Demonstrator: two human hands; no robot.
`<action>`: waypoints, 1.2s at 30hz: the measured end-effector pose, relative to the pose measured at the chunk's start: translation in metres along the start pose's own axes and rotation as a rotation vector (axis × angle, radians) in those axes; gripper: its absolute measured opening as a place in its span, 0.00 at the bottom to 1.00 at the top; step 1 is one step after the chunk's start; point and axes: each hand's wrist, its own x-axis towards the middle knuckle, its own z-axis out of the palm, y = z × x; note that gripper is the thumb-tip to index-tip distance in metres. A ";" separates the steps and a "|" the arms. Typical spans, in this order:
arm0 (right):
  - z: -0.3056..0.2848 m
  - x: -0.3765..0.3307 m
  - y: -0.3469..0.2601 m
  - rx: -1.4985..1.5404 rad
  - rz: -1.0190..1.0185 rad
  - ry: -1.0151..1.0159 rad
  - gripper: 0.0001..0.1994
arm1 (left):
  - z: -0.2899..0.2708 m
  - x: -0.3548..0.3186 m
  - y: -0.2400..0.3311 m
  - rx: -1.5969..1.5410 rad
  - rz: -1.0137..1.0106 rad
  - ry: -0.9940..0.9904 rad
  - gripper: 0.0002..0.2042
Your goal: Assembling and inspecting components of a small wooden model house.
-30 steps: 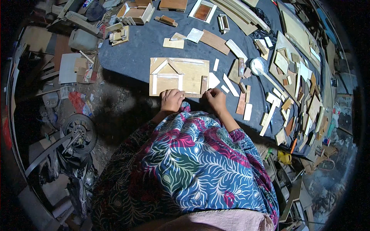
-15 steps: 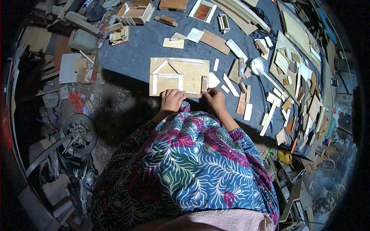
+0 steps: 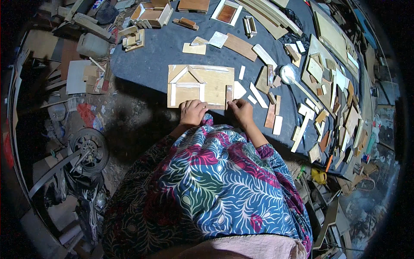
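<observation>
A light plywood panel (image 3: 215, 82) lies on a dark cloth (image 3: 159, 56), with white strips on it forming a house outline. My left hand (image 3: 192, 111) rests on the panel's near edge, fingers curled on a white strip there. My right hand (image 3: 240, 110) sits at the panel's near right corner, fingertips touching a small brown wooden strip (image 3: 229, 93) standing along that edge. Whether either hand grips its strip is unclear. My patterned blue and red garment fills the lower view.
Loose wood strips and offcuts (image 3: 276, 108) lie to the right of the panel. A white spoon-shaped tool (image 3: 290, 74) lies among them. Small wooden frames and boxes (image 3: 151, 13) sit at the far edge. A wheel (image 3: 88, 146) and scrap lie on the floor at left.
Both hands stay at the panel's near edge with only slight finger shifts. The panel and strips have not visibly moved.
</observation>
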 end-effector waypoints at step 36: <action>0.008 -0.005 -0.010 -0.363 -1.126 -0.111 0.05 | -0.011 0.008 0.015 0.167 0.361 -0.023 0.10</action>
